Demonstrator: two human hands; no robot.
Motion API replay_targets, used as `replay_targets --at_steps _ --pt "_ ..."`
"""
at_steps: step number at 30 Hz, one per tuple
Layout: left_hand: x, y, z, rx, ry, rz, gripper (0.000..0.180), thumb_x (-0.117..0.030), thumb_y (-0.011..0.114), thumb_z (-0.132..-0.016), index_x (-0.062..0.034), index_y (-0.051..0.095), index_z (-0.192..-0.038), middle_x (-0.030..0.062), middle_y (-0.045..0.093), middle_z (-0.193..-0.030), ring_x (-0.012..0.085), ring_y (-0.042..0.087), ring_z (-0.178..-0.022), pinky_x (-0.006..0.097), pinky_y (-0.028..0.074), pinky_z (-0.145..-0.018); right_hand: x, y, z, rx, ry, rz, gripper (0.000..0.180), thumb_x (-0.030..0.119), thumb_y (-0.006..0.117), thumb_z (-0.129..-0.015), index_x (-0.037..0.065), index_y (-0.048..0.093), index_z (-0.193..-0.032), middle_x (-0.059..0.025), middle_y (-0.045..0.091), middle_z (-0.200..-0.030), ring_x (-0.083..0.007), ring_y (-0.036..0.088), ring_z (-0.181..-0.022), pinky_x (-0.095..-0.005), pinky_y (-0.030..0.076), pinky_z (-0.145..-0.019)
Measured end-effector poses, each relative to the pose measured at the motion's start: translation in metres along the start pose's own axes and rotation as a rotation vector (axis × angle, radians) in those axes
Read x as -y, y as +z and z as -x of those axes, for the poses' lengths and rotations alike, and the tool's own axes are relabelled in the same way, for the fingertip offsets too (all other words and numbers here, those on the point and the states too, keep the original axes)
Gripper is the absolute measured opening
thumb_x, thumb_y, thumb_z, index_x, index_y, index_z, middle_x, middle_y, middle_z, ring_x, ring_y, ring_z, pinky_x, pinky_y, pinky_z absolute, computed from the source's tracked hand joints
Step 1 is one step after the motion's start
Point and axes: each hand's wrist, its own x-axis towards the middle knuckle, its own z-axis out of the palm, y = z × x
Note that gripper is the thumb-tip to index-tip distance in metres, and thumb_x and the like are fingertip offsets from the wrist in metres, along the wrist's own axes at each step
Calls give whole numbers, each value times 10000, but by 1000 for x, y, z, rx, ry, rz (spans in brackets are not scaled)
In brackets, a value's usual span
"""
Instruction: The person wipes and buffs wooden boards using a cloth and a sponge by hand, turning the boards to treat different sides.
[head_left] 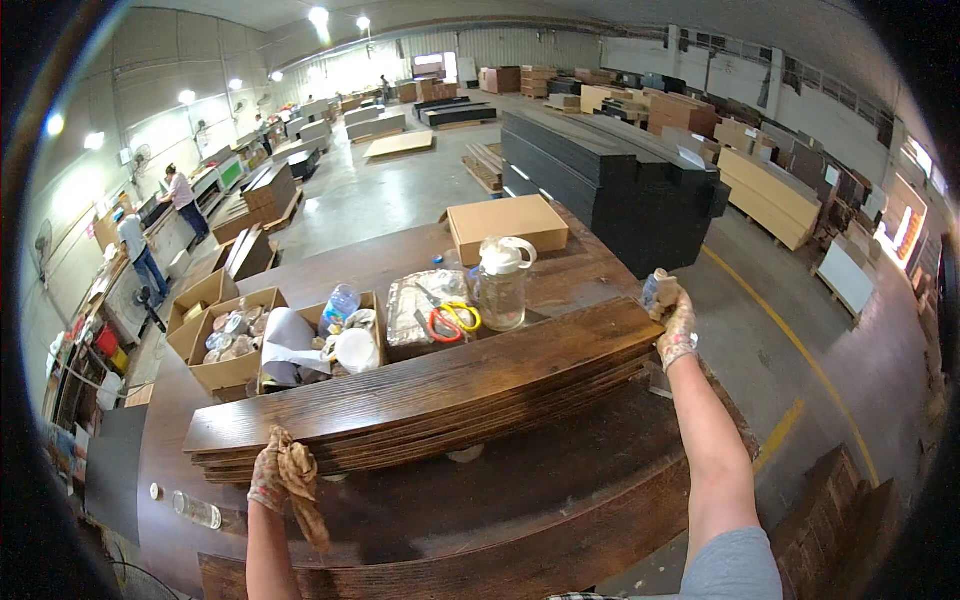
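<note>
A stack of dark brown wooden boards (pixel 440 385) lies across the table in front of me. At its left end, my left hand (pixel 266 478), in a patterned glove, is closed on a stained brown rag (pixel 300 490) that hangs down over the front edge. My right hand (pixel 678 325), also gloved, is at the right end of the top board. It grips a small bottle (pixel 655 288) with a pale, bluish side; a tan patch beside the bottle is too small to make out.
Behind the boards stand open cartons (pixel 235 340) of odds and ends, scissors (pixel 455 320), a clear jug (pixel 503 285) and a closed cardboard box (pixel 508 228). A small glass bottle (pixel 197 510) lies at left. Past the table rises a black panel stack (pixel 610 185); two people work far left.
</note>
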Motion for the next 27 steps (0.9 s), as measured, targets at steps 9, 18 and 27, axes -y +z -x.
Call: replay_targets --at_steps 9,18,27 --pt "-9 18 27 -344 128 -757 342 -380 560 -938 -59 630 -841 27 627 -717 122 576 -544 270 476 -485 -5 22 24 121 -290 289 321 303 467 -987 125 536 -1244 -34 626 -1030 -106 596 -735 -261 518 -576" --pt "-5 73 145 -158 551 65 324 -365 528 -952 -58 619 -1003 15 582 -763 107 590 -663 218 515 -591 -2 18 271 601 115 129 395 402 557 -923 93 562 -1169 -62 656 -941 -137 645 -791 -274 548 -543" --pt "173 181 182 653 598 -1646 438 -312 695 -799 -191 610 -1212 102 513 -1306 302 484 -1169 409 451 -915 -51 -16 303 579 218 191 352 250 463 -984 31 528 -1251 -77 625 -1085 -136 619 -908 -278 532 -732"
